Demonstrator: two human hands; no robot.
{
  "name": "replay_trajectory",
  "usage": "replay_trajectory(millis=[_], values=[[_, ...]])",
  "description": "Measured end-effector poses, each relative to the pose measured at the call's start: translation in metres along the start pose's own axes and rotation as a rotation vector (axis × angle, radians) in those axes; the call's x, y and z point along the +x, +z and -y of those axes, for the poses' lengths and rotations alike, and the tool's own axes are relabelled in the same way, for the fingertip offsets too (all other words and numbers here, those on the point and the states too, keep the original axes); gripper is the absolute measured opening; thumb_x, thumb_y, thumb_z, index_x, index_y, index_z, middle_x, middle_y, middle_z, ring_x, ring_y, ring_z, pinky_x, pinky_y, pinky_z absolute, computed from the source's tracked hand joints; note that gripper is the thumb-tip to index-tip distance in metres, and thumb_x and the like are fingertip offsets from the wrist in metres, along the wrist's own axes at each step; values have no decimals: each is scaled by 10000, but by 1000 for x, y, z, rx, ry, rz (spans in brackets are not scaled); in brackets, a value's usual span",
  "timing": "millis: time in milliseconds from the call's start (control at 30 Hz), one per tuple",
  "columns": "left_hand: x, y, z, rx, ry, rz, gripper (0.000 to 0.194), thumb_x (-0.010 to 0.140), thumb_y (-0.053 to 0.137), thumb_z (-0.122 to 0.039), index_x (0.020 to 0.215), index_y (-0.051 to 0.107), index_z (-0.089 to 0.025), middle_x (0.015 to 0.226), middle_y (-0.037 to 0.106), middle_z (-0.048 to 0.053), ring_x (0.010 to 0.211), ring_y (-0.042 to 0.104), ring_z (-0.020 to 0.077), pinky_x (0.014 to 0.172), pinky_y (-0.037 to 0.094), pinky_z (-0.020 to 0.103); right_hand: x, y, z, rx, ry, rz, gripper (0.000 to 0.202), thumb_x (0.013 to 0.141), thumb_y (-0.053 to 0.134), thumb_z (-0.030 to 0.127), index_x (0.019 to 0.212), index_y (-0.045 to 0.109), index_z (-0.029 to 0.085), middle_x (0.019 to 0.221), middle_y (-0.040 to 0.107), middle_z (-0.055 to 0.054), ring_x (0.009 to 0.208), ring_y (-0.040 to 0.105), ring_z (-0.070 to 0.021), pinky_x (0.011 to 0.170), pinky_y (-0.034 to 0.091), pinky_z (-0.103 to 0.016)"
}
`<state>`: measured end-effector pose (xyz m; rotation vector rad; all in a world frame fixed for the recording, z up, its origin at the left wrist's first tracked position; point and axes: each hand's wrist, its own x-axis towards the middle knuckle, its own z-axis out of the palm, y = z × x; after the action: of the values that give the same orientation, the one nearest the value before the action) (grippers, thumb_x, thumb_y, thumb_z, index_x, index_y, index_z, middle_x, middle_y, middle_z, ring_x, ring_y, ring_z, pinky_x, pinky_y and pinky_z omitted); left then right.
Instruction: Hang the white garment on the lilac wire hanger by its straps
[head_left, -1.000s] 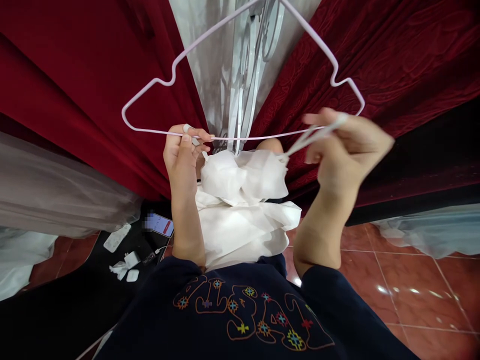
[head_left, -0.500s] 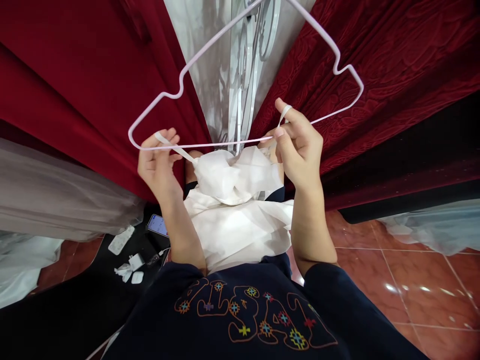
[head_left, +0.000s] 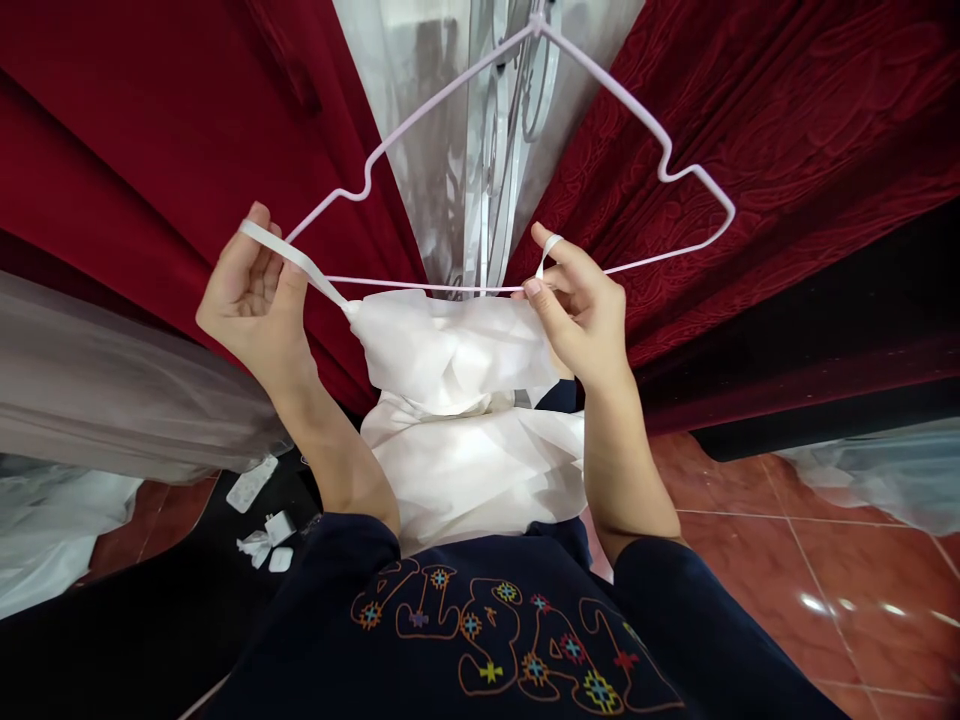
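Observation:
A pale pink clothes hanger (head_left: pixel 442 92) hangs before me, its bottom bar level with my hands. White sheer cloth of a garment (head_left: pixel 472 470) lies over my lap, its upper part raised below the bar. My left hand (head_left: pixel 259 295), at the hanger's left corner, holds a narrow white strap (head_left: pixel 292 255) stretched taut over the fingers and thumb. In my right hand (head_left: pixel 581 305), another white strap (head_left: pixel 550 252) loops round the index finger and is pinched near the thumb, beside the bottom bar.
Dark red curtains (head_left: pixel 150 130) flank both sides, with a white metal frame (head_left: pixel 495 160) between them. On a black surface at lower left lie a white charger (head_left: pixel 279 526) and small items. Red tiles (head_left: pixel 735 560) cover the floor.
My left hand has moved left and up, drawing its strap longer past the hanger's corner. My right hand has shifted slightly left and down. The hanger sits a little lower in view.

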<state>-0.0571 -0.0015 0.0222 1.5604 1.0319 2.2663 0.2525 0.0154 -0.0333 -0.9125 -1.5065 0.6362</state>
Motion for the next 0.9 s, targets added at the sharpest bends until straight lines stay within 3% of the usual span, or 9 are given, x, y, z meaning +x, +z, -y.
replay_trajectory(millis=[100, 200, 367, 533, 600, 700, 733, 800, 900], values=[[8, -1, 5, 10, -56, 58, 341, 907, 984, -222, 1221, 852, -208, 1276, 838, -27, 1338, 742, 292, 1335, 501, 578, 0, -4, 0, 4, -6, -7, 615, 970, 738, 636, 1516, 670, 360, 865, 767, 20, 818, 744, -177, 831, 679, -422], [12, 6, -4, 31, -128, 170, 276, 899, 980, -177, 1150, 864, -169, 1148, 850, 13, 1173, 787, 285, 1211, 586, 560, 1, -5, -1, 27, 9, 2, 646, 957, 738, 672, 1517, 659, 360, 849, 759, 26, 824, 756, -181, 844, 684, -427], [26, 24, -25, 88, -142, 325, 138, 921, 954, -170, 956, 821, -175, 882, 766, -18, 866, 721, 166, 932, 658, 381, 0, -2, -4, 43, 3, -7, 640, 961, 722, 686, 1517, 645, 378, 862, 753, 20, 873, 775, -199, 863, 698, -460], [31, 26, -25, 42, -89, 521, 242, 942, 943, -197, 1170, 868, -229, 956, 800, -16, 888, 714, 169, 837, 657, 316, -2, -5, -7, 60, 7, -40, 650, 954, 737, 680, 1525, 650, 381, 888, 758, 7, 936, 779, -217, 907, 697, -495], [26, 28, -17, -34, -52, 435, 246, 947, 930, -182, 1176, 852, -219, 897, 793, -17, 809, 714, 154, 769, 646, 286, -1, -6, -9, 61, -22, -41, 630, 960, 743, 658, 1518, 657, 378, 886, 761, 11, 887, 771, -199, 873, 701, -464], [10, 34, -1, -242, -195, 133, 149, 1015, 781, -147, 1154, 799, -198, 812, 772, -18, 676, 688, 124, 660, 602, 235, -2, -4, -12, 70, -64, -38, 599, 976, 740, 625, 1519, 653, 387, 868, 759, 24, 823, 757, -174, 807, 702, -408], [3, 36, 5, -311, -276, 41, 111, 1079, 689, -207, 1147, 776, -197, 814, 768, -8, 671, 686, 119, 653, 595, 228, -2, -2, -12, 72, -68, -35, 593, 983, 732, 620, 1524, 647, 392, 861, 756, 28, 812, 755, -170, 787, 701, -394], [-12, 41, 14, -449, -418, -65, 332, 1185, 495, -434, 1092, 724, -212, 861, 754, 22, 772, 720, 130, 733, 619, 244, -4, 3, -9, 66, -67, -36, 581, 997, 712, 618, 1532, 636, 404, 874, 762, 30, 815, 758, -170, 768, 700, -384], [-34, 48, 19, -608, -466, -69, 590, 1124, 440, -770, 881, 569, -248, 816, 632, 14, 928, 718, 167, 972, 626, 318, -8, 11, 4, 47, -75, -82, 559, 1000, 702, 617, 1519, 644, 417, 1120, 822, 3, 883, 780, -179, 782, 700, -392]])
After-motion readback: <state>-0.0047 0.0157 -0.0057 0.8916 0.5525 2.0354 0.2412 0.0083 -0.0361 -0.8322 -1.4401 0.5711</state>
